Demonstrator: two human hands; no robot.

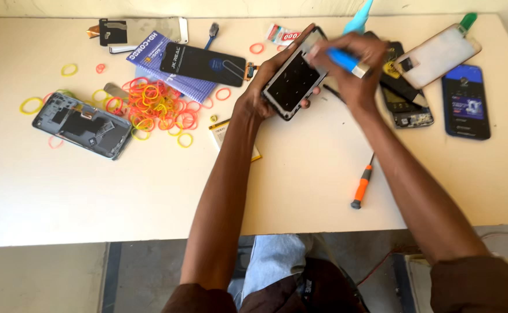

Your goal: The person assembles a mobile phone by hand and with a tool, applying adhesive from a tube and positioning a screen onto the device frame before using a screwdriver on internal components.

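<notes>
— Nearest you, by the table's (300, 191) front edge, lies the orange-handled screwdriver (362, 185), untouched, just beside your right forearm. What are your hands on?

— Your left hand (265, 87) cradles an opened phone body (293, 81) from below, fingers wrapped round its edges, with its dark inner face towards you. It sits above the table's far middle.

— And the right?

— Your right hand (352, 69) is closed round a blue tool (345, 60) (blurred, so its exact kind is hard to tell), whose pale end points away from the phone body. That hand sits just right of the phone body's upper end and is touching or nearly touching it.

— How does the phone lie?

— Its long axis runs diagonally, from lower left up to the far right, so the upper end points at your right hand.

— Anything else around?

— A heap of orange and yellow rubber bands (155, 107) and a stripped grey phone frame (83, 124) lie well to your left; a blue phone (466, 101) and a white-backed phone (439, 55) lie to your right.
</notes>
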